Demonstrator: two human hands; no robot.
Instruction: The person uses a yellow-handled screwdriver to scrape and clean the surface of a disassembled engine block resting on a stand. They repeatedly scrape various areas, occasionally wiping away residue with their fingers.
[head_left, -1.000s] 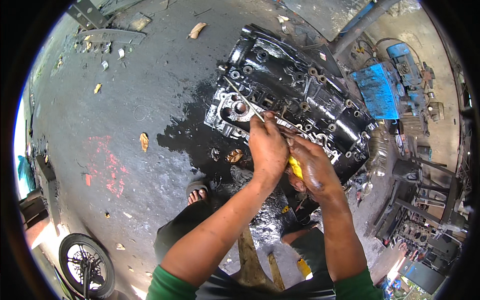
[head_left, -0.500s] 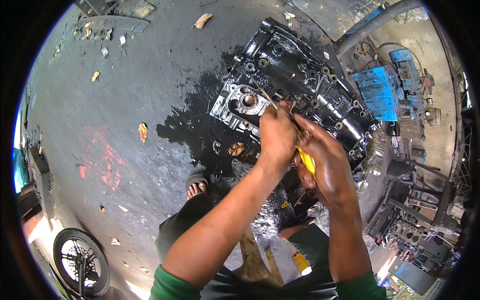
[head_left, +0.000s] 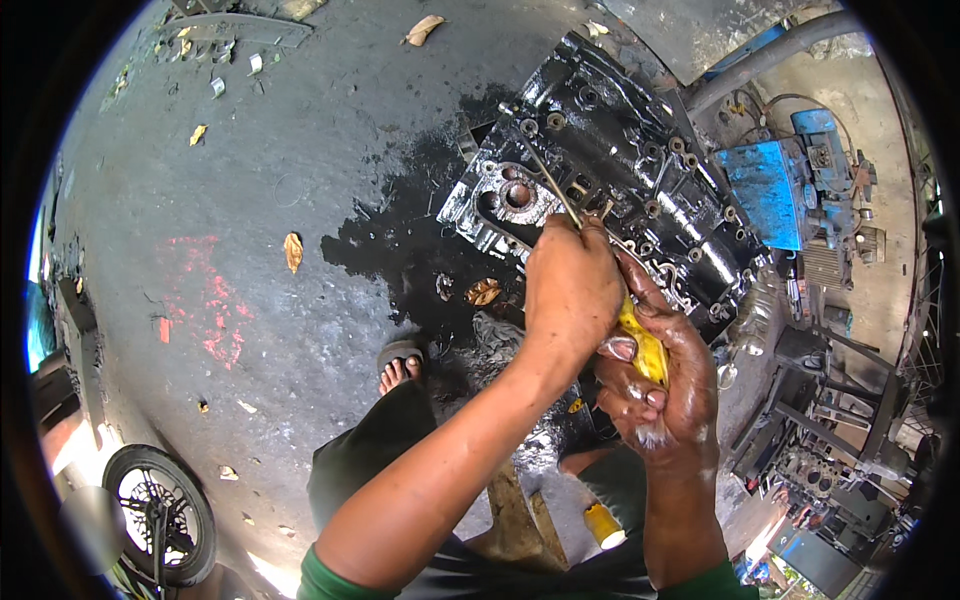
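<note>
My right hand [head_left: 665, 390], wet and oily, is closed around the yellow handle of a long screwdriver [head_left: 645, 345]. Further up, my left hand [head_left: 572, 285] grips the same tool, its fingers wrapped round where the thin metal shaft comes out. The shaft slants up and left over a black, oil-wet engine block [head_left: 625, 165] on the ground. Its tip is near the block's far left edge; whether it touches metal I cannot tell. Bare metal shows around the round bore at the block's left corner. My hands cover part of the block's near side.
Dark liquid [head_left: 400, 250] spreads over the floor left of the block. A sandalled foot [head_left: 400, 368] is nearby. A yellow cylinder [head_left: 604, 526] lies between my legs. To the right are a blue machine [head_left: 765, 190] and a clear plastic bottle [head_left: 752, 325]. A wheel [head_left: 160, 512] stands lower left.
Both hands have shifted slightly right and nearer to me. More of the yellow handle and shaft shows. My right hand has turned, its fingers now curled round the handle. The view has shifted a little.
</note>
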